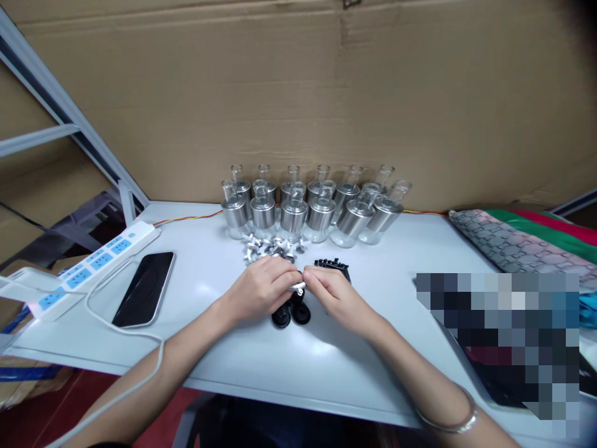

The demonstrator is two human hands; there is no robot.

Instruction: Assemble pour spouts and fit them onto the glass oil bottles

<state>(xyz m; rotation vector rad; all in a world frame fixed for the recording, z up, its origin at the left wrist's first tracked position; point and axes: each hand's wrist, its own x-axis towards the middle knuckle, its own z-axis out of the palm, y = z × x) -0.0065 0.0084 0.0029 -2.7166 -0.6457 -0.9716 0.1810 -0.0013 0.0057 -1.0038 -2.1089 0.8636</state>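
Observation:
My left hand [265, 284] is closed on a small white plastic piece [297, 287], whose end shows between the fingers. My right hand [339, 294] meets it in a pinch; what its fingertips hold is mostly hidden, with a bit of black between the hands. Just below lie round black caps [301, 313], partly covered by my left hand. Behind my left hand is a loose heap of small white and grey plastic pieces [275, 245]. Beyond my right hand sit several small black parts [332, 265] in a cluster.
Two rows of glass bottles with metal sleeves [293, 216] stand at the back before a cardboard wall [298, 93]. A phone [144, 289] and a power strip [97, 267] lie left. A white cable [161, 361] crosses my left forearm. Patterned fabric [504, 242] and a blurred-out item [508, 342] are right.

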